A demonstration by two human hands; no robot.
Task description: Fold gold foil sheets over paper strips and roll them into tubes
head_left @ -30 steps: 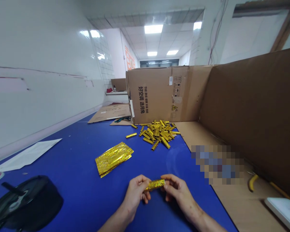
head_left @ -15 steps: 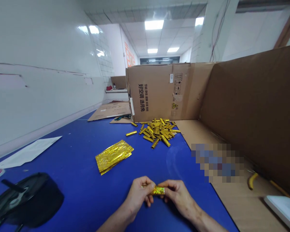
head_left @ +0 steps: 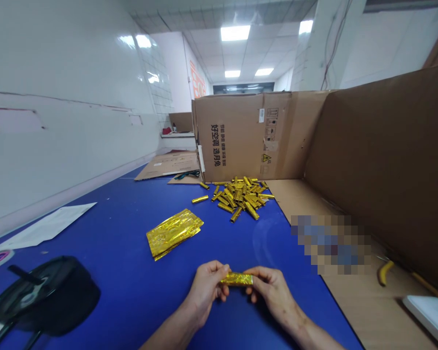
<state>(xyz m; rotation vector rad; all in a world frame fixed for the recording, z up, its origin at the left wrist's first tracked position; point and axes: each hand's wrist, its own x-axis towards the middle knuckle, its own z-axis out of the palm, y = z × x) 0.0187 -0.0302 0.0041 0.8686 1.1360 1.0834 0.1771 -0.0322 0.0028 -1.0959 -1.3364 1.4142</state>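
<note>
Gold foil roll [head_left: 238, 279]: you have it between your two hands, raised just over the near part of the blue bench [head_left: 124, 296] and lying nearly level. Your left hand [head_left: 209, 283] pinches its left end between thumb and fingers; your right hand [head_left: 269, 284] grips the right end, thumb and forefinger meeting there.

Handling, by judgement: the roll looks light, and its shiny skin is likely slick under dry fingertips. It appears thin-walled, since some rolls in the loose pile [head_left: 238, 196] show hollow ends, so expect it to dent or flatten if you squeeze hard at the middle. Take hold close to both ends, with light, even pressure. The flat foil sheets [head_left: 173, 233] look thin and floppy; lift those by a corner or an edge, as they probably crease easily and may cling together.

Hard to make out: your fingers cover both ends of the roll, and its underside is out of sight, so you cannot tell whether a seam lies there. Overlap in the pile prevents a count. A pixelated patch [head_left: 330, 243] masks whatever lies on the cardboard to your right. The black object [head_left: 54, 301] at lower left is blurred, and the white object [head_left: 428, 316] at lower right is cut off by the frame
</note>
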